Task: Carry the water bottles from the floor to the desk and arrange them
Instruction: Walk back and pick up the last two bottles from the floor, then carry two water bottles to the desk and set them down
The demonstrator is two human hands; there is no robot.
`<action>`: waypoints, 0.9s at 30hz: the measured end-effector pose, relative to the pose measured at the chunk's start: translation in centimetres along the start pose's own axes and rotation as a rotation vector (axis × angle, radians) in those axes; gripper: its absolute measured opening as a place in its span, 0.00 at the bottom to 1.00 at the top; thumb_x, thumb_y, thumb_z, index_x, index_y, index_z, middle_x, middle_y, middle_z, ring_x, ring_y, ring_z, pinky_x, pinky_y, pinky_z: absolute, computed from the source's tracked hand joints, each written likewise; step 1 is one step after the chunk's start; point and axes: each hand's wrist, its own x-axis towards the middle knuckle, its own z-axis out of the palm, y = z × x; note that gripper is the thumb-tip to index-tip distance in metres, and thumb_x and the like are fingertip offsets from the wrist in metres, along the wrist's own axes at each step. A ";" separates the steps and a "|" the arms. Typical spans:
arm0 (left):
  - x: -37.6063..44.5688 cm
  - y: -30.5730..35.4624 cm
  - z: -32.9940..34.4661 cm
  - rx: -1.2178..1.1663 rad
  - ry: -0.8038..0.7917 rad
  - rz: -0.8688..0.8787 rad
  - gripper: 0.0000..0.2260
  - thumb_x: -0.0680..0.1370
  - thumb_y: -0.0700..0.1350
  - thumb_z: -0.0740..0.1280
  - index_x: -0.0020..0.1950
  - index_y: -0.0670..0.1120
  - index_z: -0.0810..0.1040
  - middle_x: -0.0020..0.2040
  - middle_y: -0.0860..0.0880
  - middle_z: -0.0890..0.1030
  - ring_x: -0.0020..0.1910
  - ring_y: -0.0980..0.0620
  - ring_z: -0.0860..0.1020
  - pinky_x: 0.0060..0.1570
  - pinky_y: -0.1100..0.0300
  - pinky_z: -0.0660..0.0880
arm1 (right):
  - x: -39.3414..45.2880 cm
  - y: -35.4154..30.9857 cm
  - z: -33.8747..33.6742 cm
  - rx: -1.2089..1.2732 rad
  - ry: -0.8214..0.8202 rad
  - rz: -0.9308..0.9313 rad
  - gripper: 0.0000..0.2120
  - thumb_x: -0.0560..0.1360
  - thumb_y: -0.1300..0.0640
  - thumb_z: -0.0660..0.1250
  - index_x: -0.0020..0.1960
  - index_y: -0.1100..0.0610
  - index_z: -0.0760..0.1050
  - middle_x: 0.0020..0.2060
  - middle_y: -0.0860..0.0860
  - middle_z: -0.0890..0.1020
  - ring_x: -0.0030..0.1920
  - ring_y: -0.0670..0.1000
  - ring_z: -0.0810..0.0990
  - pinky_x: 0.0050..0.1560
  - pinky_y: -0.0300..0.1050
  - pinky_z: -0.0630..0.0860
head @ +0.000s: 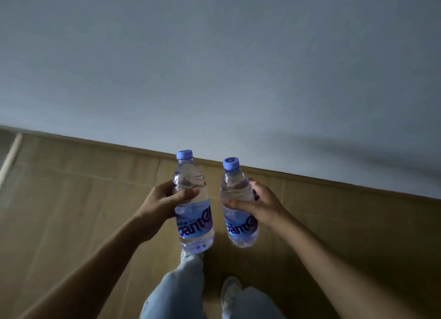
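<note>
Both hands are loaded: my left hand wraps the upper body of one water bottle, thumb across the front just above the blue label, and my right hand curls round the second water bottle at the same height. Each one's upright, blue cap on, tilted a touch away from me, the two close side by side but not touching. They hang clear of the wooden floor, out in front of my jeans and a pale shoe, with the grey wall meeting the floor just ahead.

That's the only view I've got, and no desk shows anywhere in it, so I reckon this is the carry leg: bottles picked up, not yet delivered. Next I'd need to turn and find the desk, keep both grips firm on that slick plastic, then set each bottle down on its base near the other so they line up. Squeezing too hard could buckle the thin walls.
</note>
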 end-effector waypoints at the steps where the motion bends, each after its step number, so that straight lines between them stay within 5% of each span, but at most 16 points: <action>1: -2.3 1.6 -0.2 -0.009 0.012 0.003 0.21 0.62 0.54 0.75 0.50 0.44 0.83 0.44 0.44 0.85 0.43 0.47 0.83 0.37 0.57 0.79 | -1.6 -2.3 0.7 0.003 -0.016 -0.008 0.17 0.66 0.51 0.79 0.52 0.47 0.78 0.42 0.39 0.86 0.43 0.38 0.84 0.38 0.28 0.76; 8: -19.8 14.4 -2.4 -0.045 0.220 0.099 0.23 0.61 0.59 0.73 0.50 0.46 0.84 0.46 0.43 0.86 0.44 0.46 0.85 0.36 0.58 0.79 | -12.8 -19.8 6.1 -0.095 -0.103 -0.093 0.26 0.64 0.47 0.80 0.58 0.56 0.78 0.51 0.51 0.86 0.52 0.51 0.84 0.59 0.52 0.79; 11: -26.3 18.6 -4.2 -0.046 0.339 0.175 0.22 0.61 0.60 0.75 0.48 0.47 0.85 0.44 0.45 0.86 0.43 0.45 0.85 0.36 0.60 0.79 | -16.6 -26.5 8.9 -0.162 -0.161 -0.170 0.31 0.57 0.39 0.78 0.55 0.54 0.79 0.47 0.49 0.87 0.48 0.48 0.85 0.55 0.50 0.81; 16: -35.3 23.0 -9.1 -0.070 0.543 0.260 0.14 0.70 0.51 0.74 0.51 0.44 0.83 0.44 0.46 0.86 0.44 0.46 0.85 0.39 0.58 0.80 | -20.5 -35.9 16.4 -0.300 -0.295 -0.274 0.13 0.68 0.52 0.78 0.51 0.54 0.82 0.44 0.49 0.87 0.46 0.49 0.86 0.46 0.42 0.80; 22: -42.8 24.0 -16.9 -0.208 0.786 0.334 0.09 0.73 0.47 0.72 0.50 0.45 0.83 0.44 0.46 0.86 0.43 0.48 0.85 0.40 0.57 0.81 | -21.6 -42.7 28.6 -0.429 -0.408 -0.388 0.13 0.67 0.50 0.79 0.48 0.51 0.81 0.42 0.46 0.87 0.43 0.44 0.85 0.41 0.35 0.79; 25: -47.0 22.7 -22.9 -0.320 0.894 0.351 0.06 0.71 0.49 0.74 0.45 0.48 0.84 0.40 0.48 0.86 0.38 0.52 0.85 0.34 0.63 0.79 | -21.5 -44.8 37.3 -0.518 -0.498 -0.417 0.17 0.67 0.49 0.79 0.51 0.56 0.81 0.46 0.50 0.86 0.47 0.49 0.85 0.47 0.44 0.81; 27: -49.2 21.9 -27.0 -0.380 0.940 0.353 0.13 0.66 0.54 0.74 0.44 0.47 0.84 0.38 0.48 0.86 0.36 0.53 0.85 0.33 0.64 0.78 | -21.3 -45.9 43.0 -0.542 -0.553 -0.423 0.21 0.67 0.49 0.79 0.53 0.60 0.80 0.48 0.53 0.86 0.49 0.52 0.85 0.51 0.48 0.81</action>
